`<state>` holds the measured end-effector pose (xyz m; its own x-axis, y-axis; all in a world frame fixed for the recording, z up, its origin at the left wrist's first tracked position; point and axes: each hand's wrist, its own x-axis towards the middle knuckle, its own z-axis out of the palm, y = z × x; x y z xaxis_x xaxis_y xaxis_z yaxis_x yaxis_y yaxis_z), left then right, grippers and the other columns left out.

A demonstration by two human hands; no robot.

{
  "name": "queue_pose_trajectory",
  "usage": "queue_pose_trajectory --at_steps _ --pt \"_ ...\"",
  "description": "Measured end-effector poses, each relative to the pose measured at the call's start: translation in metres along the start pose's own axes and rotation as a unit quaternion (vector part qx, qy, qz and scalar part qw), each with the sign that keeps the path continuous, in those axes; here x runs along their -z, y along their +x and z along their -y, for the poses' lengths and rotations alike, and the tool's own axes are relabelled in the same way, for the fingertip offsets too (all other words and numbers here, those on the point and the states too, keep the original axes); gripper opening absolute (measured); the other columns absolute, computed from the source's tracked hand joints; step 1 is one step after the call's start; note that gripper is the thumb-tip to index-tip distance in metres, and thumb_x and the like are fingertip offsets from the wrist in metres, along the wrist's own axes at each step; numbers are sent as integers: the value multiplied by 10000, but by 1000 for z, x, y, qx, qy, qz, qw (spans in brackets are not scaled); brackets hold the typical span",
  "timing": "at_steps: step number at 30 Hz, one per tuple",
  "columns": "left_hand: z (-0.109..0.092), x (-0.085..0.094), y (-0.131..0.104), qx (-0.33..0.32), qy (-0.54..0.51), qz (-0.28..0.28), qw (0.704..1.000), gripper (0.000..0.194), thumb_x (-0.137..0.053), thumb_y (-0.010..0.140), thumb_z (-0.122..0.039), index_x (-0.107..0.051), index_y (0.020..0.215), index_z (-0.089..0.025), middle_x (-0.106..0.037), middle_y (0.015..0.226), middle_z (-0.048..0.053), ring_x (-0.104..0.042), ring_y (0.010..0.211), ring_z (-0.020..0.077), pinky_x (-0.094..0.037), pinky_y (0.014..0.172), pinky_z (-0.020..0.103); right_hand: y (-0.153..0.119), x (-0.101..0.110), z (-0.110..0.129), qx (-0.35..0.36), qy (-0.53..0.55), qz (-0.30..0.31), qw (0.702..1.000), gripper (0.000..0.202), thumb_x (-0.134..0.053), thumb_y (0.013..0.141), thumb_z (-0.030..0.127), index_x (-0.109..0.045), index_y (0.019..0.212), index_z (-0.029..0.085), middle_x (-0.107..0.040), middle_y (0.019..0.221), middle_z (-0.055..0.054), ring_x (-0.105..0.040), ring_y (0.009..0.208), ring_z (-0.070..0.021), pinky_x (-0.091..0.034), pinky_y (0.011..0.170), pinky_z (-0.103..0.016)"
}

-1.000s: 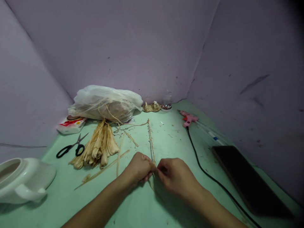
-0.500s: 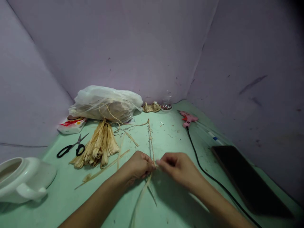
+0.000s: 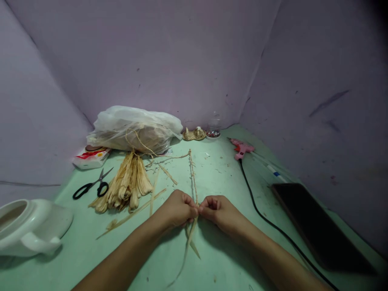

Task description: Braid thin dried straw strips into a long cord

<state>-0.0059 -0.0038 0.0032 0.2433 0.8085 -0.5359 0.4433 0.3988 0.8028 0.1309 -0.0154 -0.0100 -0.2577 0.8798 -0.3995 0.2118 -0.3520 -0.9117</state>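
Observation:
A thin twisted cord [image 3: 194, 178] of dry fiber runs from a point on the table down to my hands. My left hand [image 3: 182, 208] pinches its lower end between thumb and forefinger. Fingertips touching the left ones, my right hand [image 3: 216, 209] is closed on the same end of the cord. Below the fingers hang loose flat fiber strips [image 3: 189, 242] that rest towards the near side of the table. The exact grip on the strands is hidden by the fingers.
Left lie a bundle of dried fiber [image 3: 125, 186], scissors [image 3: 93, 186], a white ceramic pot [image 3: 39, 226] and a red-white packet [image 3: 91, 158]. Behind are a plastic bag [image 3: 136, 127] and small woven piece [image 3: 194, 134]. Right are a pink glue gun [image 3: 241, 148] with black cable and a dark tablet [image 3: 318, 226].
My right hand has moved slightly left, and its fingertips now meet those of my left hand. The loose strips below have shifted.

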Motion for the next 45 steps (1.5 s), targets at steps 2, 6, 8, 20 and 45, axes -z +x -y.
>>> queue_pose_trajectory --at_steps 2,6,8,20,45 --pt "-1 0 -2 14 32 -16 999 72 -449 516 -113 -516 498 -131 -451 375 -21 -321 291 61 -225 334 197 3 1 -3 11 -8 -2 1000 70 -536 613 146 -493 558 137 -382 400 77 -266 368 -26 -185 376 -173" --pt "-3 5 -6 1 117 -33 993 105 -462 534 -165 -560 515 -131 -493 420 6 -376 348 84 -278 380 207 4 1 -7 21 3 0 1000 46 -523 608 148 -515 567 128 -470 439 42 -315 396 -37 -206 399 -182" --pt "-3 5 -10 -28 170 -42 984 115 -475 534 -173 -582 515 -134 -499 446 13 -402 402 93 -287 418 206 4 0 -7 24 21 4 999 42 -515 609 151 -519 577 126 -521 476 16 -344 415 -44 -221 415 -188" --pt "-19 -7 -46 -109 272 -45 955 234 -571 586 -275 -470 410 -160 -338 380 -24 -339 399 84 -227 439 221 -4 -1 0 -20 106 31 994 26 -508 582 128 -495 566 142 -450 437 50 -325 382 -39 -193 396 -187" --pt "-6 0 -4 51 -40 18 998 92 -469 540 -95 -456 459 -136 -420 329 -36 -366 263 75 -262 263 176 -7 8 -4 197 -254 2 947 105 -444 719 166 -548 727 154 -574 613 -1 -459 532 -89 -311 495 -195"
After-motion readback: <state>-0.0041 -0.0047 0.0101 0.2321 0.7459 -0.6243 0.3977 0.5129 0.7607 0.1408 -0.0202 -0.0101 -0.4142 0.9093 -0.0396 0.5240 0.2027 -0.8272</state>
